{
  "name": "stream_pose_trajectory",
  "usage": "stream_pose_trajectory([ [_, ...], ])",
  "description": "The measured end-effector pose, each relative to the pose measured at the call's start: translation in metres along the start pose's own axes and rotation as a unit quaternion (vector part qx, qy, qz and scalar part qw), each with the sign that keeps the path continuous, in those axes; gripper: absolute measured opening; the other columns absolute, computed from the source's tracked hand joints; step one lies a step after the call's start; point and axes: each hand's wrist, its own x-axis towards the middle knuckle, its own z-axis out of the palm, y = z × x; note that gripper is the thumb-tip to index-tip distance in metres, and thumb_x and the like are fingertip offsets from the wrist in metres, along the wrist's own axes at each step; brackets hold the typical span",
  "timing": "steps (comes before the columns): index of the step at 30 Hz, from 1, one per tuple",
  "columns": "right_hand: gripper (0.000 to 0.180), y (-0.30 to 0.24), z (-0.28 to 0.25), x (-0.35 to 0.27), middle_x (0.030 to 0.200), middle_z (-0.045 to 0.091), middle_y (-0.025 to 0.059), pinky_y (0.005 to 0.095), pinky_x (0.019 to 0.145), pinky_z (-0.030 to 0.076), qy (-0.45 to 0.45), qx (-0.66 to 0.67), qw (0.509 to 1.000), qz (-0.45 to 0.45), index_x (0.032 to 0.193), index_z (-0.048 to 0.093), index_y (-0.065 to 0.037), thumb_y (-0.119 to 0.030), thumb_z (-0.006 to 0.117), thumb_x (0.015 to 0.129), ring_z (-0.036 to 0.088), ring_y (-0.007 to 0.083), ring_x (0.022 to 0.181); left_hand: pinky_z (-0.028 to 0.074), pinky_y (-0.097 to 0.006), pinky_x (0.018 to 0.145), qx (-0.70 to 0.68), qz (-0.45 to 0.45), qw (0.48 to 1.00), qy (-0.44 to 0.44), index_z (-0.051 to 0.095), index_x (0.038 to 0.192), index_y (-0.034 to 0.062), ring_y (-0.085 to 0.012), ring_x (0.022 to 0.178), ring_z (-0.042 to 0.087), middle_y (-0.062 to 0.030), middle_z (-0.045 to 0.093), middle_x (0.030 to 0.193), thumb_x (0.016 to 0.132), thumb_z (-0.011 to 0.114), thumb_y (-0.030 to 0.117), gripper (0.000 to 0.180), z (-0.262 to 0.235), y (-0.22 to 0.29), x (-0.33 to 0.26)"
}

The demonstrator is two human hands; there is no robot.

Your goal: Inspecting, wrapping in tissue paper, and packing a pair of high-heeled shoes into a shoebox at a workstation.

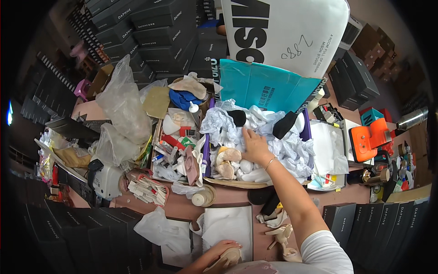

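Upper left of frame: stacked black boxes (150, 27), flat, white lettering on ends. Upper centre: large white bag (292, 32) with black lettering, a teal box lid (262, 86) upright below it. Lower right: row of black boxes (378, 219). Right: small teal box (372, 116).

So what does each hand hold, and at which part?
The left hand grips a beige high-heeled shoe over its top. The right hand holds nothing; it lies flat on white tissue paper in the box.

Left hand (224, 251) and its beige shoe (228, 260) partly cut off by lower edge.
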Motion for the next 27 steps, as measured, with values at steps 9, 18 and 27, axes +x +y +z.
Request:
stream_pose_trajectory([
  [9, 0.020, 0.012, -0.012, -0.028, 0.082, 0.061, 0.0054, 0.0394, 0.076, 0.036, -0.004, 0.036, 0.992, -0.120, 0.087, 0.060, -0.010, -0.020, 0.065, 0.071, 0.058, 0.0239, 0.085, 0.045, -0.020, 0.078, 0.009, -0.002, 1.000, 0.017, 0.062, 0.105, -0.0021, -0.0101, 0.088, 0.061, -0.0042, 0.068, 0.098, 0.089, 0.060, 0.021, 0.028, 0.003, 0.007, -0.008],
  [18, 0.018, 0.057, -0.026, -0.034, 0.068, 0.052, 0.0208, 0.0417, 0.058, 0.043, 0.134, 0.273, 0.946, 0.114, 0.072, 0.048, 0.002, -0.008, 0.061, 0.066, 0.054, 0.0372, 0.062, 0.046, -0.020, 0.076, -0.018, -0.003, 1.000, 0.007, 0.064, 0.097, 0.0002, -0.0094, 0.086, 0.061, -0.0038, 0.067, 0.097, 0.090, 0.060, 0.022, 0.024, 0.005, 0.007, -0.007],
  [27, 0.039, 0.030, -0.030, -0.029, 0.095, 0.058, 0.0225, 0.0409, 0.075, 0.047, 0.123, 0.191, 0.974, 0.026, 0.103, 0.053, 0.000, -0.009, 0.070, 0.069, 0.058, 0.0370, 0.087, 0.046, -0.020, 0.074, 0.012, 0.016, 1.000, -0.004, 0.064, 0.099, 0.0006, -0.0095, 0.085, 0.061, -0.0034, 0.067, 0.096, 0.089, 0.060, 0.021, 0.023, -0.005, -0.004, 0.004],
])
